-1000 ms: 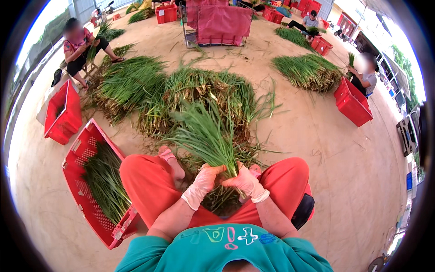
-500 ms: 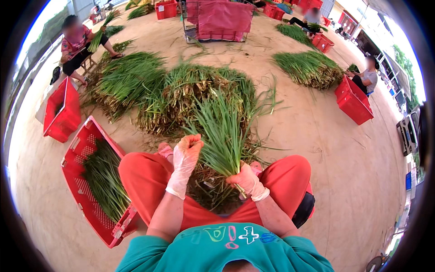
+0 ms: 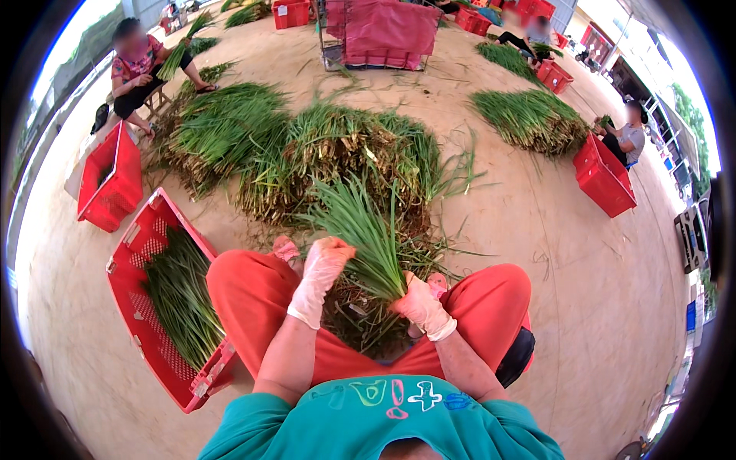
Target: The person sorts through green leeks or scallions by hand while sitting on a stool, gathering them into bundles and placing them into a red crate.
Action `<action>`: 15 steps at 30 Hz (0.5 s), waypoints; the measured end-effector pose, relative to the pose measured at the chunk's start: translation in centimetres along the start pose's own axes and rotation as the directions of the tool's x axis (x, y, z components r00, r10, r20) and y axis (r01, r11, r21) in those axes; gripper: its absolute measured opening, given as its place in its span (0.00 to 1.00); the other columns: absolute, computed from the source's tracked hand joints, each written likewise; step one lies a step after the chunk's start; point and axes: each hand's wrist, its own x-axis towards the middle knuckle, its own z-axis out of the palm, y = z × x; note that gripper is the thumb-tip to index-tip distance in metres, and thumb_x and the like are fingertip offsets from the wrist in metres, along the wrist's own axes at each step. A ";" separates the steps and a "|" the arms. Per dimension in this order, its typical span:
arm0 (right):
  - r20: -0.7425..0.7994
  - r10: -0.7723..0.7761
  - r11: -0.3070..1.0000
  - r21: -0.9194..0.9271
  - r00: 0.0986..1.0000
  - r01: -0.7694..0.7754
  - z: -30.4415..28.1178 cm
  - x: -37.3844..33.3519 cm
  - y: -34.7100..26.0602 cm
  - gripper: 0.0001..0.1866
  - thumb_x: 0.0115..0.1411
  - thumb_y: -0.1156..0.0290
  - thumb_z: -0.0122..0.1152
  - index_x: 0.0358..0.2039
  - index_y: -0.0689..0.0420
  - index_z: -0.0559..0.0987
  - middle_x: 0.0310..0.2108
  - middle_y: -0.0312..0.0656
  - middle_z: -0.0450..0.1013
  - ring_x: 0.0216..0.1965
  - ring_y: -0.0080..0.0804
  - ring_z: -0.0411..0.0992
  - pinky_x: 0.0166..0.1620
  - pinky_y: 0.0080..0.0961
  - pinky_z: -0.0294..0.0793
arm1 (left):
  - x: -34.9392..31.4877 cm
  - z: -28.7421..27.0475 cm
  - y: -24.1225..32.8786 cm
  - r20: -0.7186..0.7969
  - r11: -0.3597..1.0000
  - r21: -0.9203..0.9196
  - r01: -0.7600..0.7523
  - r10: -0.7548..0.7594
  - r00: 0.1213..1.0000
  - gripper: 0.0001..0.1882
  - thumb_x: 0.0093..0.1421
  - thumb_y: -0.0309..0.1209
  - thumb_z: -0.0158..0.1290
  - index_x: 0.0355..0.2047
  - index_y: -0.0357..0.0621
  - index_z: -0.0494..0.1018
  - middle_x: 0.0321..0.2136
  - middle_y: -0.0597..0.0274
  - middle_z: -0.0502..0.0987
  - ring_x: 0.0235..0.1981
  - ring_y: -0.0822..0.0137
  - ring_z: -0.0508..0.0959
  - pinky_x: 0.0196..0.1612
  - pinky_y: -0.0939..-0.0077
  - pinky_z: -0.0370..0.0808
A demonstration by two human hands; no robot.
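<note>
Red perforated plastic crate [image 3: 142, 322] beside us, broad green-leaved heap [image 3: 349, 146] ahead | our pale-gloved right hand [image 3: 420, 300] grips slender-leaved green bunch [image 3: 364, 241]; left hand [image 3: 325, 265] curled, hold unclear | bunch now leaning further left!

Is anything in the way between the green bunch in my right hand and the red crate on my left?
Yes: your left hand, beside the green bunch, and your bent left knee, next to the red crate, lie between them.
</note>
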 end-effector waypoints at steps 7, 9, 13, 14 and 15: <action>0.005 0.156 0.922 0.357 0.988 -0.148 -2.1 -0.2 -1.3 0.28 0.44 0.84 0.65 0.49 0.61 0.73 0.27 0.36 0.73 0.21 0.21 0.70 0.23 0.19 0.71 | -1.4 -5.4 3.9 -0.048 0.645 -0.763 -0.039 0.004 0.999 0.03 0.64 0.26 0.57 0.35 0.40 0.76 0.19 0.71 0.70 0.14 0.79 0.64 0.15 0.82 0.63; -0.012 0.144 0.843 0.526 0.990 -0.116 -2.6 -0.2 -2.2 0.31 0.44 0.88 0.62 0.52 0.63 0.73 0.27 0.37 0.74 0.19 0.23 0.69 0.20 0.20 0.68 | -2.0 -7.6 4.4 -0.141 0.542 -0.827 -0.148 0.054 0.989 0.05 0.66 0.29 0.56 0.37 0.40 0.76 0.17 0.74 0.64 0.16 0.78 0.63 0.17 0.81 0.61; -0.014 0.304 0.719 0.660 0.953 -0.219 -3.4 1.0 -0.9 0.18 0.47 0.87 0.65 0.41 0.64 0.79 0.27 0.41 0.76 0.17 0.25 0.72 0.18 0.23 0.70 | -2.0 -10.4 3.8 -0.113 0.392 -0.906 -0.161 0.143 0.983 0.10 0.67 0.33 0.55 0.41 0.39 0.74 0.18 0.75 0.60 0.18 0.78 0.58 0.22 0.82 0.56; -0.001 0.318 0.688 0.688 0.948 -0.230 -3.4 1.4 0.1 0.16 0.48 0.86 0.67 0.40 0.63 0.79 0.26 0.41 0.76 0.17 0.25 0.72 0.18 0.23 0.71 | -2.2 -10.4 3.2 -0.082 0.383 -0.913 -0.138 0.159 0.984 0.10 0.66 0.33 0.56 0.40 0.39 0.73 0.18 0.74 0.63 0.19 0.78 0.61 0.22 0.83 0.58; 0.006 0.332 0.659 0.714 0.943 -0.237 -3.6 2.0 1.7 0.15 0.48 0.84 0.68 0.38 0.63 0.79 0.25 0.41 0.76 0.17 0.26 0.73 0.18 0.23 0.71 | -2.4 -10.0 3.2 -0.017 0.575 -0.812 -0.098 0.144 0.989 0.09 0.65 0.31 0.56 0.41 0.39 0.74 0.20 0.71 0.67 0.20 0.77 0.65 0.23 0.82 0.61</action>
